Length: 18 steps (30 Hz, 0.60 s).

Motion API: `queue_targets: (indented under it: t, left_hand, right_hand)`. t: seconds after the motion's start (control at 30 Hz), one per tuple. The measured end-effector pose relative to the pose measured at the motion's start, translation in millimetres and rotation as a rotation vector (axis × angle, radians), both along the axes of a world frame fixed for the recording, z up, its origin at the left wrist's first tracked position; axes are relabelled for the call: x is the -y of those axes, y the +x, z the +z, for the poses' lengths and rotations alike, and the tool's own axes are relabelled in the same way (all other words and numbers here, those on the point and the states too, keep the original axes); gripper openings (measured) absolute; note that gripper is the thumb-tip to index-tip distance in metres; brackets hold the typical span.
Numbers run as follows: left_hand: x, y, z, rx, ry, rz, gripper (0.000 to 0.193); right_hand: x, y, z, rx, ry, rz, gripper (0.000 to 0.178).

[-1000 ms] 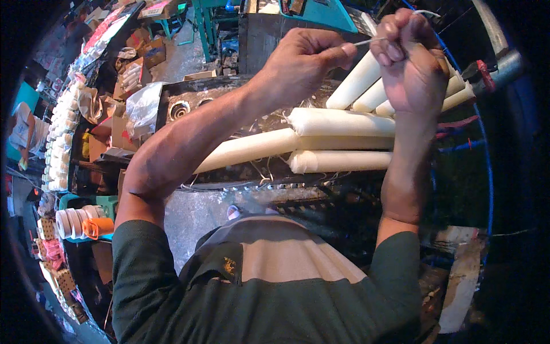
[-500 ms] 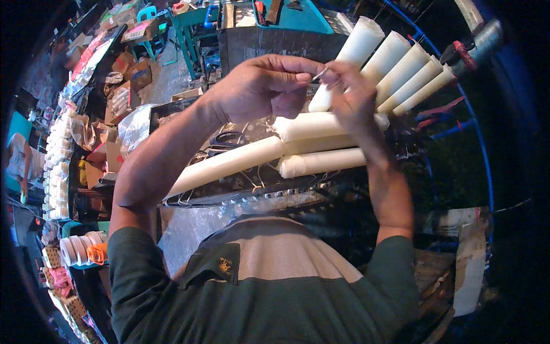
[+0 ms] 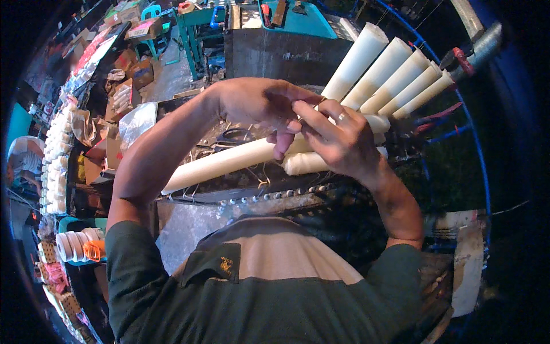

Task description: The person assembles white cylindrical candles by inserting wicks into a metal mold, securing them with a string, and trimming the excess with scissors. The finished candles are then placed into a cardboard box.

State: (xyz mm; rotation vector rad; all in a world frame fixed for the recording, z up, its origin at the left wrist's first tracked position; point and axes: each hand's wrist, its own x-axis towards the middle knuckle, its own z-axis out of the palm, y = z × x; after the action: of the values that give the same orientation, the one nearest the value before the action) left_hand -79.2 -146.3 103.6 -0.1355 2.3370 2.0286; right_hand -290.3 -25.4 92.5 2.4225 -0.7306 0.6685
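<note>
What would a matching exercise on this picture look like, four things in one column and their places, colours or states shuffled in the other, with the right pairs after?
Things:
1. right hand
2. tray
3. five cylinders
4. row of rolls

Descriptions:
A. white, at lower left
B. fanned out at upper right
C. wearing a ring
D. turquoise, near the top

Pairs: 1-C; 2-D; 3-B; 4-A

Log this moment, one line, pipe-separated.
left hand: close against right hand | grip: contents unclear | below: long pale candle, lying | beyond: fanned candles
</note>
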Motion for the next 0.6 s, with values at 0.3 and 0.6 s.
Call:
queue_targets:
  t: [0.3,0.6]
  left_hand:
    - [-26,-2,-2,0.051,-0.424,0.227,0.018]
    - [-36,0,-14,-0.136,-0.210,0.482,0.022]
  right_hand:
    - [-13,3,-17,1.088,0.896,0.061,0.010]
    - [7,15,-61,1.536,0.786,0.143,0.008]
